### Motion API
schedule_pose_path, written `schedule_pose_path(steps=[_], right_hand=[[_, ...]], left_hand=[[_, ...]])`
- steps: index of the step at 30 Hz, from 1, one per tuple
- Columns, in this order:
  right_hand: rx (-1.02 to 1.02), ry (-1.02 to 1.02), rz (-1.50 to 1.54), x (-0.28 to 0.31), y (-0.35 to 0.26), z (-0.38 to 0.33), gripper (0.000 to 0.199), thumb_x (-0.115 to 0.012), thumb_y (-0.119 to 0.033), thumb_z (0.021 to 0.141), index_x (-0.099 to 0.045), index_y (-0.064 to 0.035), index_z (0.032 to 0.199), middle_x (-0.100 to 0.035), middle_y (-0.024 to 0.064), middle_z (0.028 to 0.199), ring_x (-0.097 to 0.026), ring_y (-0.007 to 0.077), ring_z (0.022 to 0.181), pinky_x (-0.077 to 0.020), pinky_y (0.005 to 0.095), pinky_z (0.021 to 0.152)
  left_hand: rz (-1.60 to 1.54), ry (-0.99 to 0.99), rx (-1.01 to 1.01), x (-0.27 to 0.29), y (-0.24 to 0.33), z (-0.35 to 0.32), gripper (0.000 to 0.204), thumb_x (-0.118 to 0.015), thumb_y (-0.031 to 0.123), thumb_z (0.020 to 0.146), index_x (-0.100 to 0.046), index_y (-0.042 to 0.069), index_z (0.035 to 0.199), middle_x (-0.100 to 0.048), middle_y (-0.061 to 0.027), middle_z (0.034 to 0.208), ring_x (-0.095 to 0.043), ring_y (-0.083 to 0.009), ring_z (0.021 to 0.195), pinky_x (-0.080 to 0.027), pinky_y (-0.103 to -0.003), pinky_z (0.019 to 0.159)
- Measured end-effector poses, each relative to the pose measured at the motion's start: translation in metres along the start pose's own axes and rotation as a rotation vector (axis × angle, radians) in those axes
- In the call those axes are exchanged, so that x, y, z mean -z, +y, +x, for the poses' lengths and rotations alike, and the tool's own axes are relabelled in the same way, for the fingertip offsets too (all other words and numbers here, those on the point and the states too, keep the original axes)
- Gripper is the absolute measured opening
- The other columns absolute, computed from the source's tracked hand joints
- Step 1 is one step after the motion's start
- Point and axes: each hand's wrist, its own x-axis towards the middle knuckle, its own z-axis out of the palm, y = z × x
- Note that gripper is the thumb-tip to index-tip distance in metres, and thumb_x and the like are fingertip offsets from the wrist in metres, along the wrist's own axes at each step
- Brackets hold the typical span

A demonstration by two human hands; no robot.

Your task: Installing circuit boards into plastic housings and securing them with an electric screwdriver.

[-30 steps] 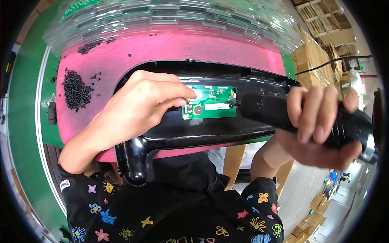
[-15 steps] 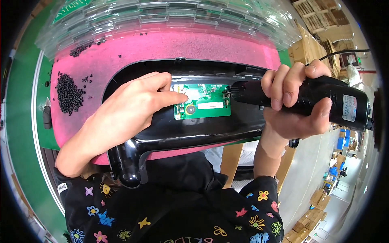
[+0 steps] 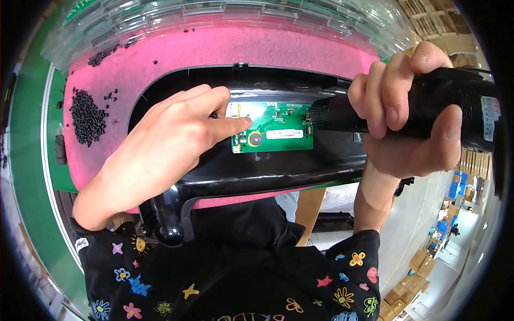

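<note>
My right hand [image 3: 399, 115] is wrapped round a black electric screwdriver [image 3: 342, 113]. The tool lies nearly level, and its nose meets the right edge of a green circuit board [image 3: 284, 144]. That board rests inside a large black plastic housing [image 3: 257, 167] with a stubby leg at its near left. On the board's left part presses the index finger of my left hand [image 3: 176, 128], its other fingers curled. A small black piece, apparently a screw [image 3: 214, 115], shows between those fingers. The screwdriver's very tip is too small to make out.
Under the housing lies a pink mat [image 3: 214, 48]. A heap of small black screws [image 3: 87, 117] sits on its left side, with a few scattered. Clear plastic trays [image 3: 225, 16] line the far edge. A dark cable [image 3: 476, 70] runs behind the screwdriver. Cardboard boxes [image 3: 407, 283] stand beyond, at right.
The right hand and screwdriver appear farther right and nearer the camera, the tool's nose still at the board's right edge. The left index finger remains on the board. The whole view has shifted slightly.
</note>
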Motion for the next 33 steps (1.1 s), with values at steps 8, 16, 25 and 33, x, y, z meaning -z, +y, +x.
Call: schedule_pose_path(steps=[8, 16, 25, 33], right_hand=[[0.000, -0.150, -0.020, 0.004, -0.001, 0.005, 0.062, -0.053, -0.050, 0.093, -0.047, -0.0030, 0.131, -0.048, -0.0034, 0.067, -0.042, 0.0066, 0.049, -0.0352, 0.0247, 0.050], [-0.003, -0.069, -0.011, -0.001, -0.002, 0.001, 0.066, -0.055, -0.053, 0.091, -0.044, -0.0045, 0.135, -0.046, -0.0049, 0.064, -0.042, 0.0056, 0.048, -0.0340, 0.0237, 0.049], [0.014, -0.138, -0.047, 0.008, 0.002, 0.001, 0.063, -0.057, -0.053, 0.090, -0.044, -0.0064, 0.132, -0.047, -0.0035, 0.066, -0.043, 0.0073, 0.049, -0.0336, 0.0261, 0.050], [0.030, -0.121, -0.047, 0.009, -0.004, -0.004, 0.060, -0.056, -0.051, 0.091, -0.044, -0.0063, 0.130, -0.048, -0.0022, 0.066, -0.043, 0.0082, 0.049, -0.0343, 0.0266, 0.051]], left_hand=[[-0.002, -0.031, 0.001, 0.003, -0.001, 0.000, 0.051, -0.060, -0.012, 0.064, -0.073, 0.006, 0.110, -0.048, -0.0097, 0.082, -0.053, -0.0259, 0.076, -0.045, -0.038, 0.065], [-0.011, -0.084, 0.011, 0.005, -0.002, -0.003, 0.055, -0.063, -0.010, 0.062, -0.072, 0.005, 0.114, -0.049, -0.0090, 0.085, -0.054, -0.0252, 0.078, -0.046, -0.037, 0.065], [0.007, -0.035, -0.006, 0.001, -0.004, -0.005, 0.052, -0.063, -0.009, 0.065, -0.073, 0.005, 0.113, -0.048, -0.0084, 0.085, -0.054, -0.0241, 0.079, -0.047, -0.037, 0.067], [0.018, -0.079, -0.004, 0.005, 0.000, -0.001, 0.050, -0.064, -0.008, 0.065, -0.073, 0.005, 0.112, -0.048, -0.0092, 0.084, -0.055, -0.0249, 0.079, -0.047, -0.037, 0.067]])
